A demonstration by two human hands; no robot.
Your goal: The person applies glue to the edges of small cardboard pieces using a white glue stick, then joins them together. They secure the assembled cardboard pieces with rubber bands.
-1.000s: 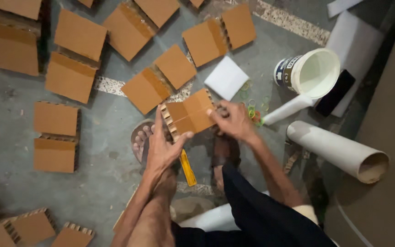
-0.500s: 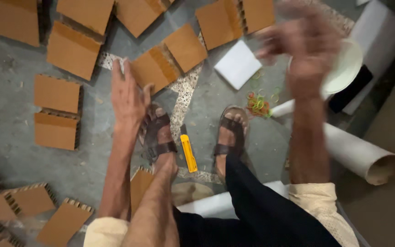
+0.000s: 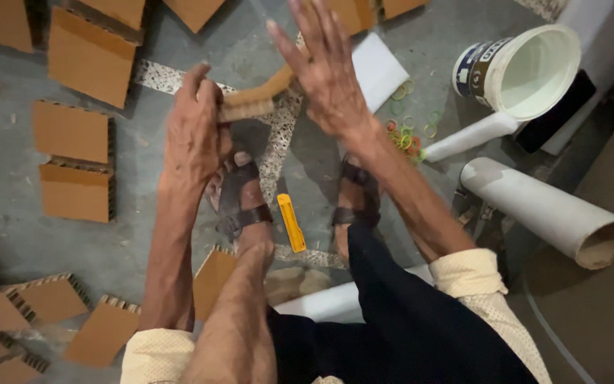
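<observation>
My left hand (image 3: 195,131) grips a brown corrugated cardboard piece (image 3: 254,104), held edge-on above my sandalled left foot (image 3: 239,195). My right hand (image 3: 325,67) hovers just right of that piece with fingers spread, its fingertips close to the piece's far end; whether it touches is unclear. A yellow utility knife (image 3: 292,222) lies on the floor between my feet.
Several cardboard pieces (image 3: 72,131) lie across the grey floor at left and top. A white square sheet (image 3: 378,67), loose coloured rubber bands (image 3: 406,131), a white bucket (image 3: 527,67) and a white tube (image 3: 548,213) sit at right.
Both hands have come together over my feet. My left hand has picked up a cardboard piece, and my right hand has swung left from the bucket side.
</observation>
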